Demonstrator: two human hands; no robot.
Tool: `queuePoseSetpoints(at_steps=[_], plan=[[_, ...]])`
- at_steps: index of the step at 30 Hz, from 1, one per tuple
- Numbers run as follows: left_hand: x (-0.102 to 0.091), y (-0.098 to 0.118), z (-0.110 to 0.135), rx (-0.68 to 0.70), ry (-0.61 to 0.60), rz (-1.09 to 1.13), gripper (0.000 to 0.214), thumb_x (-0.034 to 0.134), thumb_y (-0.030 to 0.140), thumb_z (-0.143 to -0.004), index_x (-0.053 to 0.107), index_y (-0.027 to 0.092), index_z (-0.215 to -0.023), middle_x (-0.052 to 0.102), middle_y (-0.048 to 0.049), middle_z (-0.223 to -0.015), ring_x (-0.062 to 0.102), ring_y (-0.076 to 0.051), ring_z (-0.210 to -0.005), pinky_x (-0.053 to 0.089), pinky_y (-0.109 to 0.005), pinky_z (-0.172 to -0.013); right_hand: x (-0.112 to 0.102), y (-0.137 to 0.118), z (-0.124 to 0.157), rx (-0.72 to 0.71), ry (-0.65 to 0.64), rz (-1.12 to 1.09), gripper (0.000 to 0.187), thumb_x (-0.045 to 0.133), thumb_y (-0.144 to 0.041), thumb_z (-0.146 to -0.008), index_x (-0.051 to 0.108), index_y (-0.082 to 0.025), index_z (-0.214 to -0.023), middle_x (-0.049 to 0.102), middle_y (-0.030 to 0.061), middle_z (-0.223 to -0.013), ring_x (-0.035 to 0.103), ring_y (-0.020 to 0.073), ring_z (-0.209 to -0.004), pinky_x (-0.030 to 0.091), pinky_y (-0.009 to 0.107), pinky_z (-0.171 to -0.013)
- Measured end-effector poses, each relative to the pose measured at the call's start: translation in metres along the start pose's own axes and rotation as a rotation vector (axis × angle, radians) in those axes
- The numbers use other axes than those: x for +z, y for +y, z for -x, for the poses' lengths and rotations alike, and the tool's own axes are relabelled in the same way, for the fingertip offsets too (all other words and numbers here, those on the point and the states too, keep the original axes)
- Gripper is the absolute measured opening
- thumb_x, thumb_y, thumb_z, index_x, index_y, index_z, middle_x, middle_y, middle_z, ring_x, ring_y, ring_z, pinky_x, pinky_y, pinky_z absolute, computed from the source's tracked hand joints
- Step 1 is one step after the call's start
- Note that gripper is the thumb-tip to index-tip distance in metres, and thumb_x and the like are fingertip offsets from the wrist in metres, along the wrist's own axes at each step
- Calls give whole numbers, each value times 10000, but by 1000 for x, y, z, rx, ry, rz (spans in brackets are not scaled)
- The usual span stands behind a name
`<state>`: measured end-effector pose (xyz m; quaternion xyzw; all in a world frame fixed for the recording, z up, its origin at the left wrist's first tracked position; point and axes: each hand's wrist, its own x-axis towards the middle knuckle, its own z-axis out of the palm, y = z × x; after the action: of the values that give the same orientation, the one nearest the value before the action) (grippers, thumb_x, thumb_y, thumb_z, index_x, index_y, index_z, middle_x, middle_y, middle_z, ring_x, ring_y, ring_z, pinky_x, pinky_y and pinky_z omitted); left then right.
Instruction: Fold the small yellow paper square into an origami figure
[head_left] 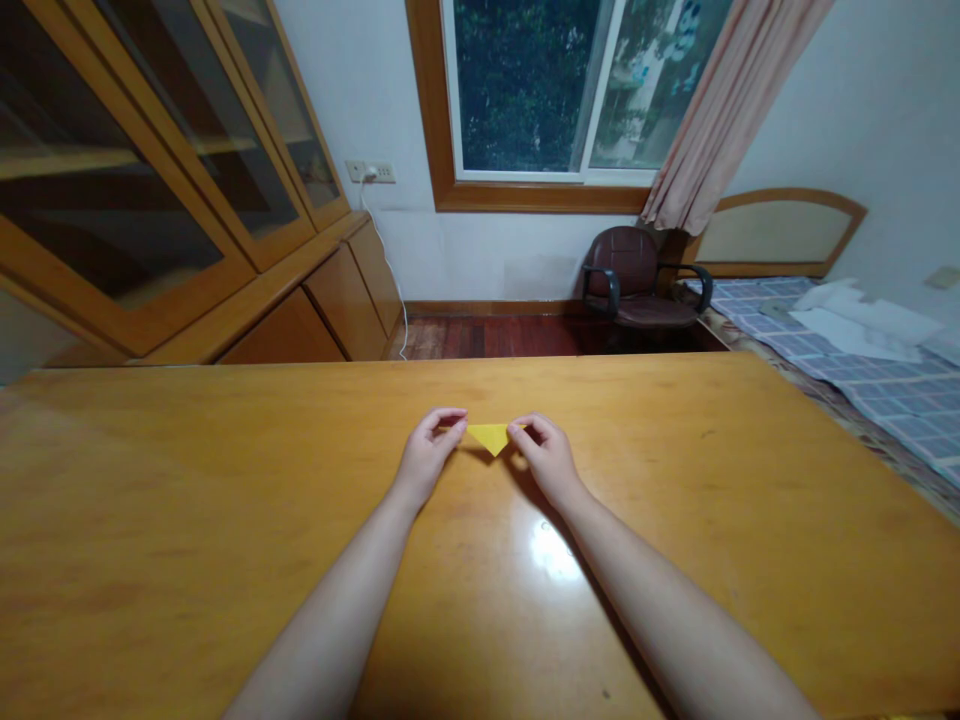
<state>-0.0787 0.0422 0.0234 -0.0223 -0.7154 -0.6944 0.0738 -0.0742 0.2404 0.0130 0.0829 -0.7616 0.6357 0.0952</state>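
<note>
A small yellow paper [489, 437], folded into a triangle with its tip pointing toward me, is held just above the wooden table [225, 520]. My left hand [429, 450] pinches the paper's left corner with thumb and fingers closed. My right hand [546, 458] pinches the right corner the same way. Both forearms reach out over the middle of the table.
A glass-door wooden cabinet [150, 200] stands at the left. Beyond the table's far edge are a dark red armchair [637, 285] under the window, and a bed [862, 360] with a checked cover at the right. A cord hangs from a wall socket [371, 172].
</note>
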Motion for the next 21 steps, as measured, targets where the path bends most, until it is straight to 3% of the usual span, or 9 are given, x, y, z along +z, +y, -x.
queuePoseSetpoints(at_steps=[3,6,12,21], plan=[[4,5,4,76,-125,-170,232,691,387,-758,705,180,-861,650,-54,-920,600,-187,-894,475,-267,-783,0,-5,1,-43,-38,51,196,588,-351,-862,663,-187,-784,633,32,-765,579,174,-735,444,280,-689],[5,5,5,90,-190,-243,187,664,363,-787,689,178,-805,652,-36,-837,603,-174,-815,469,-263,-746,1,-9,1,-77,-70,88,186,585,-319,-864,667,-183,-768,634,32,-745,578,168,-716,442,280,-685],[6,3,6,158,-223,-338,144,626,303,-814,661,178,-750,639,-17,-776,598,-159,-762,450,-254,-711,3,-10,1,-166,-134,151,81,646,-251,-818,692,-187,-839,668,33,-805,580,153,-702,439,264,-649],[7,6,8,255,-264,-452,131,606,263,-837,667,186,-749,643,-18,-765,597,-154,-753,440,-253,-702,5,-10,3,-269,-137,241,81,626,-178,-810,671,-184,-743,650,31,-738,592,163,-722,441,270,-673]])
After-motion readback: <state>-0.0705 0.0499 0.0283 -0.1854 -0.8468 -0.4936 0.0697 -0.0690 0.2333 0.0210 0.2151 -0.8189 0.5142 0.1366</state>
